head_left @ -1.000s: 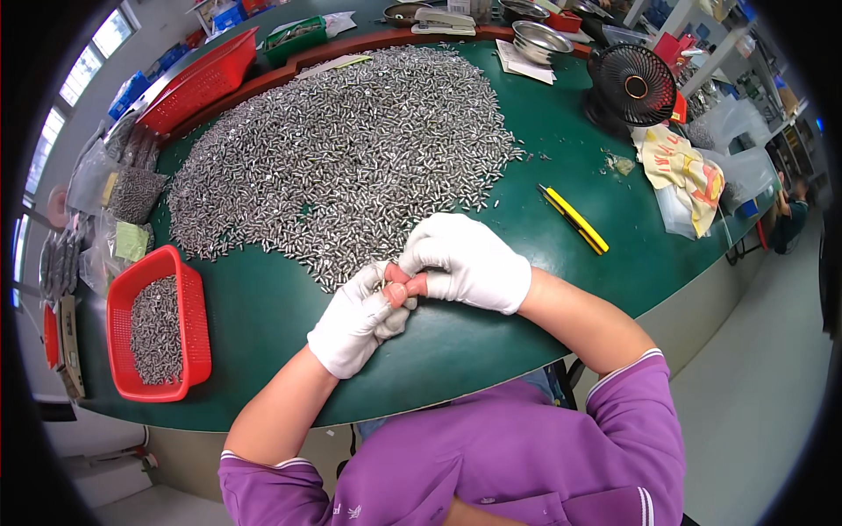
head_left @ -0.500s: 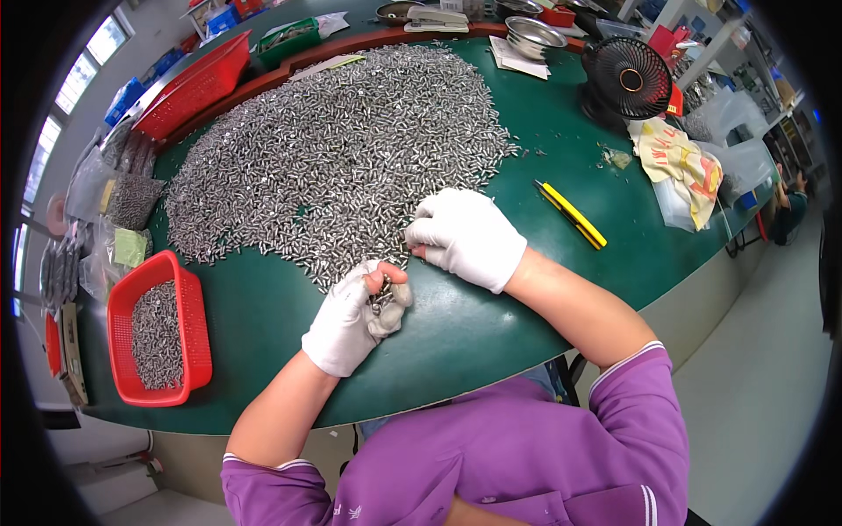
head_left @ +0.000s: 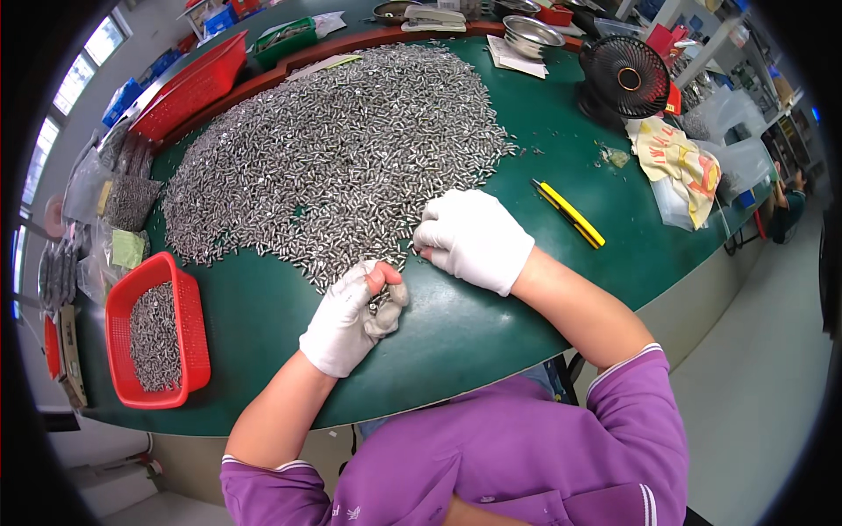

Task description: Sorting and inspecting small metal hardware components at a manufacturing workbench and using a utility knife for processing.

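A wide heap of small silvery cylindrical metal pieces (head_left: 342, 149) covers much of the green table. My left hand (head_left: 355, 316), in a white glove with bare thumb and fingertip showing, is curled around a few of these pieces just in front of the heap's near edge. My right hand (head_left: 474, 239), gloved in white too, rests at the near right edge of the heap. Its fingertips point down and are pinched together beside some loose pieces. Whatever they hold, if anything, is hidden under the fingers.
On the left stands a red plastic basket (head_left: 198, 342) partly filled with similar metal pieces. A yellow utility knife (head_left: 570, 215) lies right of my right hand. Farther off are a black fan (head_left: 625, 77), a steel bowl (head_left: 533, 35), a yellow cloth (head_left: 674, 167) and another red basket (head_left: 197, 86).
My right hand has shifted slightly to the right, away from the left. The left hand stays nearly in place, with its fingers closed a little more over the metal pieces.
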A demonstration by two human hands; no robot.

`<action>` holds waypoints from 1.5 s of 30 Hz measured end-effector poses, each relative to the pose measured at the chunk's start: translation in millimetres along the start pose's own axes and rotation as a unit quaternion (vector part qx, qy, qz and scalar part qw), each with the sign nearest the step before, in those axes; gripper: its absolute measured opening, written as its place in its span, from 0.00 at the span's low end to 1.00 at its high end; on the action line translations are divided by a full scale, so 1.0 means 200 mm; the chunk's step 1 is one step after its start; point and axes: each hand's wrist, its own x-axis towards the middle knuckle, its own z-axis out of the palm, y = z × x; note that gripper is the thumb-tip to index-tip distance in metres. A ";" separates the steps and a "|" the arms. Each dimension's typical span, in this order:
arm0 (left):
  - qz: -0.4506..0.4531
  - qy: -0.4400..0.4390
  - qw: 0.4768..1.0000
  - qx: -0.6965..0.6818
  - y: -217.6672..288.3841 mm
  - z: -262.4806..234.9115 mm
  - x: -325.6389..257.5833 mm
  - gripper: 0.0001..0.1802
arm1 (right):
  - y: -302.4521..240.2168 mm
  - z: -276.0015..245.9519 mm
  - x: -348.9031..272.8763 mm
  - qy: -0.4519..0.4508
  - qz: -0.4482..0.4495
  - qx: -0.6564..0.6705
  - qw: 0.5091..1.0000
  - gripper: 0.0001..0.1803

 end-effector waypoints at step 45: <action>0.012 -0.017 1.000 0.003 -0.02 0.00 0.01 0.13 | -0.03 -0.03 0.03 0.039 0.010 0.116 0.992 0.07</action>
